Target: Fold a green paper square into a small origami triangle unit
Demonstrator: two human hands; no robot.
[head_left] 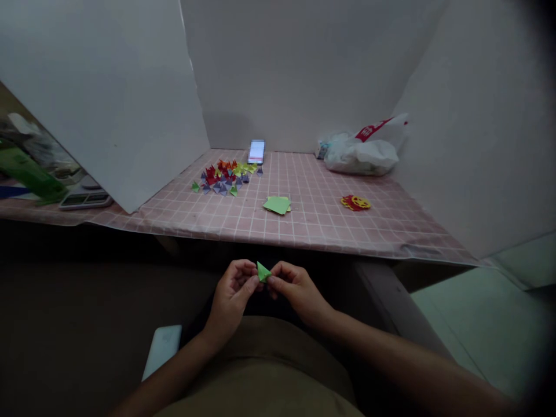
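Note:
A small piece of folded green paper [263, 271] is held over my lap, in front of the table's near edge. My left hand [236, 288] pinches its left side between thumb and fingers. On the other side, my right hand [296, 288] grips the paper's right corner with thumb and forefinger. Beyond them on the table lies a short stack of paper squares [277, 205], light green on top with yellow edges showing beneath. Farther left is a cluster of small folded paper pieces [223, 176] in red, orange, yellow, purple and green.
The pink checked tablecloth [313, 226] runs between white panels. A lit phone [256, 152] leans at the back, left of a white plastic bag [360, 153]. Red and yellow cut-out shapes [356, 202] lie right. Left are a scale [86, 198] and, beside my lap, a white device [163, 347].

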